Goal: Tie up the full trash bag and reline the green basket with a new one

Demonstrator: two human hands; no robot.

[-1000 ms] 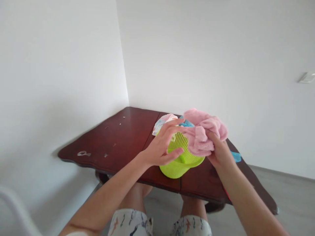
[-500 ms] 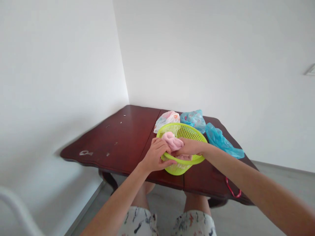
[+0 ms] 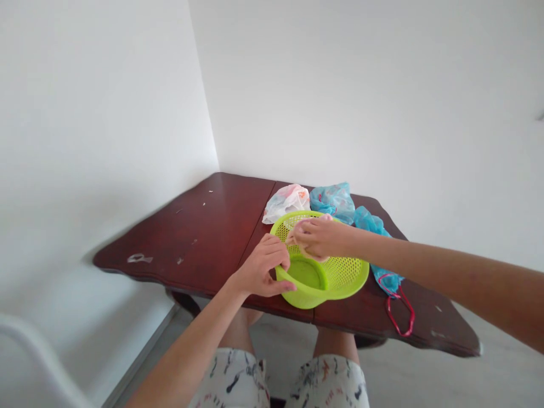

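A yellow-green plastic basket [image 3: 346, 277] with a perforated wall stands near the table's front edge, its bare bottom showing. My left hand [image 3: 266, 266] grips the basket's left rim, thumb outside at the front. Over the basket, my right hand [image 3: 317, 235] is closed on a pink cloth [image 3: 326, 217], most of which is hidden behind the fingers.
Behind the basket on the dark red table [image 3: 212, 226] lie a white plastic bag [image 3: 287, 203] and a blue one [image 3: 334, 201]. Another blue bag [image 3: 369, 221] with a red drawstring [image 3: 402, 317] lies to the right, partly under my right forearm. Walls stand behind and left.
My right hand has lifted the pink cloth up from inside the basket, baring its bottom. The left hand stays at the rim and no longer touches the cloth. The view has shifted slightly.
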